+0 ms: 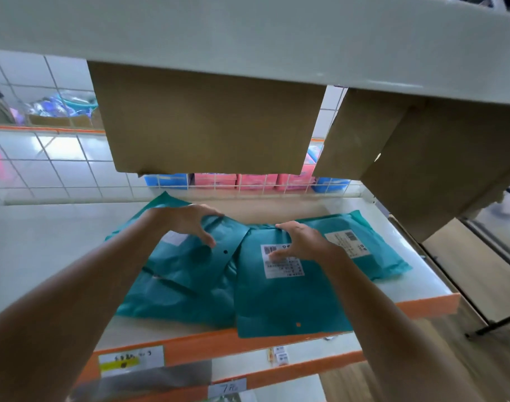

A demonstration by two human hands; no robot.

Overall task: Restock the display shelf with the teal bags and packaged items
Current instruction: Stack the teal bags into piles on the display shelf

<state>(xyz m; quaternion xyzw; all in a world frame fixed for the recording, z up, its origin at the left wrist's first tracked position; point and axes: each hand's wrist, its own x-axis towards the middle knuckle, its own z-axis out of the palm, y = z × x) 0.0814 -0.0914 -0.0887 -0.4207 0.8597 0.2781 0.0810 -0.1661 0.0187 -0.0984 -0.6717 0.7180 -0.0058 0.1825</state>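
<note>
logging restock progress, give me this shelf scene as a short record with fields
shelf: white board, orange front edge
bags: left teal bag, middle teal bag, right teal bag, overlapping in a row
overhang: middle teal bag sticks out past the front edge
left hand: grips the left teal bag's upper edge
right hand: rests on the middle teal bag, thumb on its white label
overhead: cardboard boxes
behind: pink and blue packs past a wire grid
</note>
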